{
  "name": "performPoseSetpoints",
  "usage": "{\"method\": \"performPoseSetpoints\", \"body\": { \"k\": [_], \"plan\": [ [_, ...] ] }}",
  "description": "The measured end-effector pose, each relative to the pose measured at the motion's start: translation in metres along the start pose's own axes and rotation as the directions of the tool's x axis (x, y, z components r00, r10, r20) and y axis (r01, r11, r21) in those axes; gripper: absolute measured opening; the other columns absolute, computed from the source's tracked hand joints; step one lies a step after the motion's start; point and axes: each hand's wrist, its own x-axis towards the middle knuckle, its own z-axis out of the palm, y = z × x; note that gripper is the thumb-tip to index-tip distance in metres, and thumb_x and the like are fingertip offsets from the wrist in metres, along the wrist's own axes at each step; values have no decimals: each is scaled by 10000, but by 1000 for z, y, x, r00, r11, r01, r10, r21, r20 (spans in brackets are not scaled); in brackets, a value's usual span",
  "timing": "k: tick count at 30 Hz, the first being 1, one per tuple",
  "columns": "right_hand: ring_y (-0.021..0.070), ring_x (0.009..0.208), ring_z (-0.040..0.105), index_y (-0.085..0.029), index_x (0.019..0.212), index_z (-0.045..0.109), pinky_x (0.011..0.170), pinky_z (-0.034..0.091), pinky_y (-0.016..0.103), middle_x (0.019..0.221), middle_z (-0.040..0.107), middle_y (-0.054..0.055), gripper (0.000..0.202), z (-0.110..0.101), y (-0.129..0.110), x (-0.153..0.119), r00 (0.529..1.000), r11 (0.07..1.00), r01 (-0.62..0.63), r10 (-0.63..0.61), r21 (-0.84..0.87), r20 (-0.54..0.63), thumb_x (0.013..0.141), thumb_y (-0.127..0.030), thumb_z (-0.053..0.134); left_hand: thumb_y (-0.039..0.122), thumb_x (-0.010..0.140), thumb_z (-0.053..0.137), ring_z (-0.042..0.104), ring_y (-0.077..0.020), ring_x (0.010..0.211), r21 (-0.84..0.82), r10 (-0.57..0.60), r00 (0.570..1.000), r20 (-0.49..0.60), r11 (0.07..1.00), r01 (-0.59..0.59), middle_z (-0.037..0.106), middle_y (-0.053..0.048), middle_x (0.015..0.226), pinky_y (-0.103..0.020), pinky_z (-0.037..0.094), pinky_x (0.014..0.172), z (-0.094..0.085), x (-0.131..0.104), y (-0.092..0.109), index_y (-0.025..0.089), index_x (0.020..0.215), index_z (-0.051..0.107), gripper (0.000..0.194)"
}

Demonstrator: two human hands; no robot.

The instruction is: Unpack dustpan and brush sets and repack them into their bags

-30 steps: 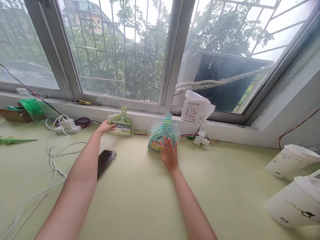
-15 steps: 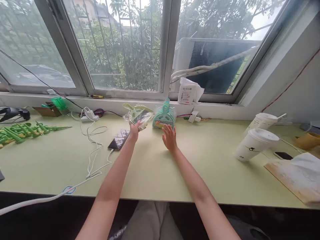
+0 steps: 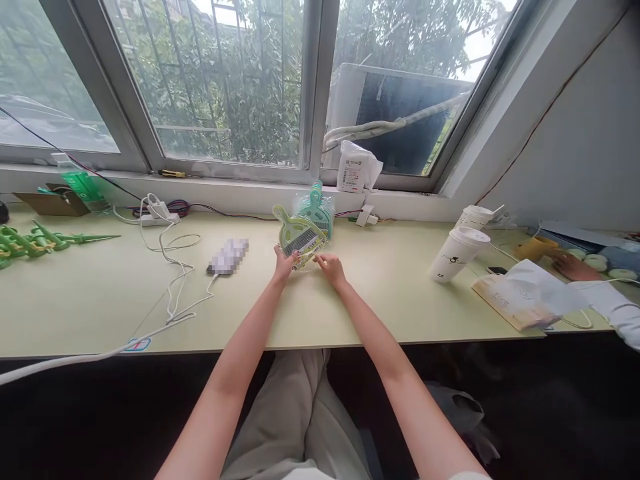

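"How do the arms sit in the head view?"

"Both reach forward over the table (image 3: 390, 300), nearly straight, hands close together at the middle."

"And the left hand (image 3: 284, 265)?"

"Its fingers grip the lower left edge of a yellow-green dustpan (image 3: 296, 230) in clear wrap, thumb in front. The dustpan tilts, handle up and to the left, in front of a stack of teal dustpans (image 3: 317, 200). I can't tell whether it touches the table."

"The right hand (image 3: 331, 270)?"

"Fingers curled, tips at the wrap's lower right corner. Whether they pinch it, I can't tell."

"Any containers?"

"To the right, a front cup (image 3: 455, 257) and a back cup (image 3: 473, 217), both white and lidded, so their contents are hidden. A straw pokes from the back one. Nearby, white tissue sticks out of a tissue pack (image 3: 505, 300). Far left, a cardboard box (image 3: 60, 205) holds something green, too small to name, beside a bottle (image 3: 83, 187) with a green label."
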Motion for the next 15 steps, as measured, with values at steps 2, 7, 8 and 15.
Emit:
{"method": "performPoseSetpoints", "body": {
  "k": [2, 7, 8, 15],
  "plan": [
    [180, 766, 646, -213, 830, 666, 760, 466, 303, 838, 730, 51, 398, 4, 4, 5, 990, 961, -136, 141, 240, -1, 874, -563, 482, 366, 765, 707, 666, -202, 981, -77, -88, 995, 53, 993, 92, 578, -99, 1284, -369, 571, 764, -4, -1, 3, 271, 1216, 327, 598],
    [192, 803, 652, -180, 960, 559, 664, 471, 287, 918, 723, 94, 520, 1, 15, 15, 901, 719, -354, 433, 598, 12, 626, -546, 718, 451, 731, 737, 630, -247, 1106, -5, -114, 946, 304, 993, 121, 601, -94, 1304, -412, 518, 890, -5, -1, 15, 298, 1312, 427, 676],
    [200, 840, 656, -180, 969, 545, 683, 478, 297, 948, 722, 103, 532, -2, 18, 16, 889, 691, -356, 457, 629, 1, 598, -505, 745, 481, 749, 712, 611, -251, 1147, 21, -110, 932, 345, 994, 110, 605, -88, 1307, -423, 495, 933, -5, 0, 17, 305, 1315, 460, 643],
    [221, 956, 660, -176, 963, 641, 905, 507, 394, 992, 737, 59, 540, -28, 27, 15, 935, 569, -268, 348, 777, 68, 511, -386, 848, 656, 822, 535, 616, -254, 1103, 62, -79, 945, 317, 996, 62, 686, -95, 1154, -389, 470, 954, -13, 14, 15, 223, 1158, 668, 564]
  ]
}}
